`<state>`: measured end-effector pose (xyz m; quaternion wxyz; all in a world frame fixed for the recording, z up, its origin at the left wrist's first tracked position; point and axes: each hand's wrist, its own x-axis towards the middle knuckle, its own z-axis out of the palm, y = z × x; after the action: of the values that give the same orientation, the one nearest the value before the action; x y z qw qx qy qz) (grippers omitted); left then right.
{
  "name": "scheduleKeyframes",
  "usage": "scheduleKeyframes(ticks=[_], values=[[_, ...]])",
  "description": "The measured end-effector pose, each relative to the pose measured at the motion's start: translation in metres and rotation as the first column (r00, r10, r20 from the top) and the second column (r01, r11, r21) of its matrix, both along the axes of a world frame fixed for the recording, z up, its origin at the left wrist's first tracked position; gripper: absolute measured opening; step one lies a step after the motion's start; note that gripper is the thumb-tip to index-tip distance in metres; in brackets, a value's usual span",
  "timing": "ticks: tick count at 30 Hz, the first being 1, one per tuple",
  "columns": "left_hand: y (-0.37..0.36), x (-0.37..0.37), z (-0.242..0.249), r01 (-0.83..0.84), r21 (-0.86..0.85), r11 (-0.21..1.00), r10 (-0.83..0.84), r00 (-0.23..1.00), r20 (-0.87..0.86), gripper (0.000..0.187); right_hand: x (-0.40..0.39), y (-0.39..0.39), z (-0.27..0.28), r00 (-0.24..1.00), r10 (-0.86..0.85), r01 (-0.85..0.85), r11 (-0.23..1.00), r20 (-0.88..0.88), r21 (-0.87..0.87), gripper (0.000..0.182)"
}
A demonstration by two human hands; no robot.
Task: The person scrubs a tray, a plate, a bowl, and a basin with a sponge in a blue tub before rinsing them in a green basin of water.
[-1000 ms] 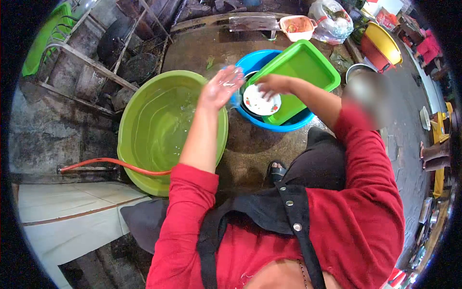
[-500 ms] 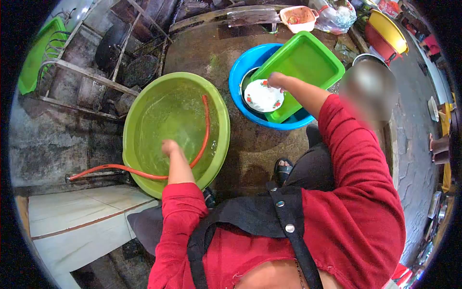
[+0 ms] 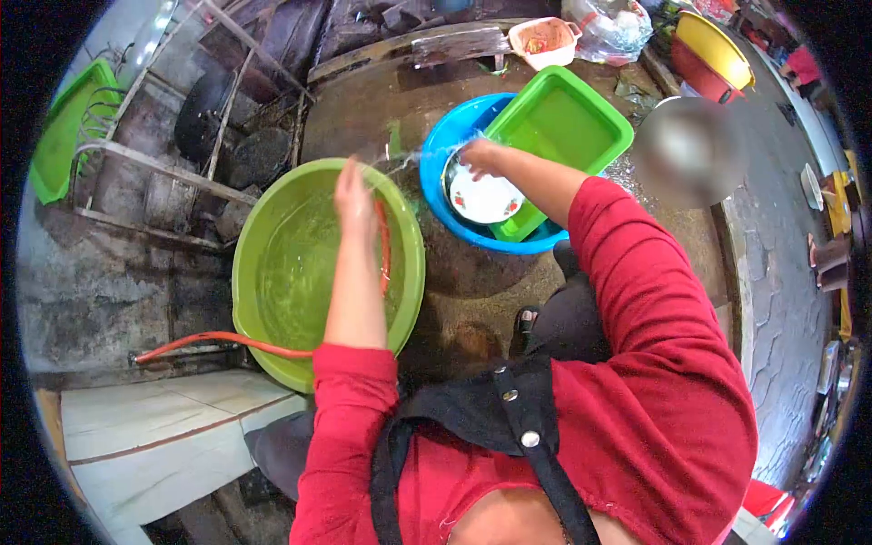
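Note:
My left hand [image 3: 354,198] is raised over the far rim of the large green tub [image 3: 243,282], its fingers stretched out and slightly blurred. A streak of splashed water runs from it toward the blue basin [image 3: 436,195]. An orange hose [image 3: 218,337] hangs over the tub's near side and curves up inside, partly behind my left arm. My right hand [image 3: 481,159] lies on a white plate with red flowers [image 3: 489,202], fingers apart and pointing down on its surface. The plate sits in the blue basin over a metal-rimmed vessel, beside a bright green rectangular tray [image 3: 554,136].
A metal rack [image 3: 163,173] with dark pans stands at the left wall. Farther back are a pink basket [image 3: 545,41] and a plastic bag [image 3: 607,32]. Yellow and red basins [image 3: 713,54] stand at the right. A tiled ledge [image 3: 154,409] lies at the near left.
My left hand has risen from the tub's water to above its far rim, with water splashing rightward. My right hand has shifted left across the plate. The view has moved slightly.

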<state>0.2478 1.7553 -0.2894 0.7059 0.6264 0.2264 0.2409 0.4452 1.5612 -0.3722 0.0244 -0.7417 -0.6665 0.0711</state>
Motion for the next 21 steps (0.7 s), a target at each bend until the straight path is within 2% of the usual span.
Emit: scheduleKeyframes(ticks=[1,2,3,4,5,6,7,8,9,10,11,12,13,14,15,17,18,20,21], values=[[0.019,-0.015,-0.021,-0.205,0.344,0.916,0.245,0.967,-0.076,0.039,-0.019,-0.010,0.018,0.769,-0.526,0.514,0.847,-0.362,-0.139,0.029],[0.047,-0.040,-0.050,-0.343,0.510,0.789,0.371,0.927,0.049,0.035,-0.027,-0.015,0.026,0.185,-0.817,0.776,0.463,-0.547,-0.428,0.031],[0.086,-0.068,-0.090,-0.398,0.730,0.555,0.571,0.821,0.013,0.034,-0.024,-0.021,0.019,0.180,-0.820,0.783,0.454,-0.544,-0.425,0.031],[0.082,-0.099,-0.093,-0.363,0.868,0.340,0.820,0.567,-0.084,0.034,-0.018,-0.029,0.001,0.244,-0.858,0.779,0.451,-0.452,-0.436,0.032],[0.096,-0.120,-0.118,-0.409,0.863,0.296,0.914,0.383,-0.132,0.033,-0.014,-0.033,-0.008,0.307,-0.883,0.773,0.449,-0.355,-0.449,0.033],[0.105,-0.138,-0.138,-0.392,0.825,0.406,0.914,0.182,-0.363,0.032,-0.015,-0.035,-0.003,0.307,-0.883,0.775,0.448,-0.354,-0.446,0.033],[0.137,-0.156,-0.195,-0.391,0.826,0.406,0.914,0.180,-0.365,0.032,-0.023,-0.037,0.003,0.300,-0.885,0.756,0.448,-0.356,-0.477,0.034],[0.152,-0.158,-0.250,-0.619,0.269,0.738,0.666,0.604,-0.439,0.038,-0.029,-0.038,0.007,0.291,-0.887,0.736,0.447,-0.359,-0.508,0.035],[0.208,-0.160,-0.288,-0.416,-0.384,0.824,0.381,0.909,-0.168,0.043,-0.030,-0.035,0.010,0.290,-0.887,0.736,0.447,-0.360,-0.508,0.035],[0.149,-0.131,-0.245,-0.418,-0.381,0.825,0.381,0.909,-0.173,0.043,-0.033,-0.031,0.010,0.144,-0.864,0.743,0.417,-0.483,-0.523,0.036],[0.117,-0.106,-0.178,-0.316,-0.679,0.663,0.298,0.943,-0.147,0.044,-0.035,-0.024,0.008,-0.009,-0.808,0.746,0.387,-0.589,-0.542,0.037],[0.072,-0.082,-0.108,-0.186,-0.891,0.414,0.230,0.969,-0.095,0.044,-0.025,-0.012,-0.004,-0.029,-0.748,0.704,0.456,-0.663,-0.545,0.036],[0.052,-0.057,-0.078,0.017,-0.910,0.415,0.210,0.971,0.115,0.049,-0.015,0.002,-0.016,-0.055,-0.681,0.660,0.523,-0.730,-0.539,0.034],[0.048,-0.031,-0.060,0.239,-0.856,0.458,0.028,0.959,0.283,0.045,-0.019,0.014,-0.010,-0.061,-0.680,0.656,0.525,-0.731,-0.543,0.034],[0.035,-0.007,-0.033,0.379,-0.820,0.428,-0.084,0.921,0.381,0.041,-0.025,0.025,0.008,-0.109,-0.570,0.675,0.559,-0.814,-0.481,0.034],[0.009,0.021,0.013,0.440,-0.695,0.569,-0.238,0.897,0.373,0.045,-0.032,0.041,0.035,-0.186,-0.316,0.725,0.594,-0.930,-0.347,0.034],[0.003,0.025,0.025,0.437,-0.695,0.571,-0.238,0.898,0.369,0.045,-0.025,0.049,0.027,-0.189,-0.315,0.723,0.596,-0.930,-0.349,0.034],[-0.003,0.026,0.041,0.307,-0.583,0.752,-0.220,0.951,0.217,0.051,-0.002,0.064,0.003,-0.299,-0.088,0.621,0.738,-0.950,-0.264,0.031],[0.007,0.019,0.032,0.243,-0.476,0.845,-0.187,0.969,0.163,0.055,-0.006,0.058,0.019,-0.486,-0.056,0.622,0.679,-0.872,-0.390,0.043]])
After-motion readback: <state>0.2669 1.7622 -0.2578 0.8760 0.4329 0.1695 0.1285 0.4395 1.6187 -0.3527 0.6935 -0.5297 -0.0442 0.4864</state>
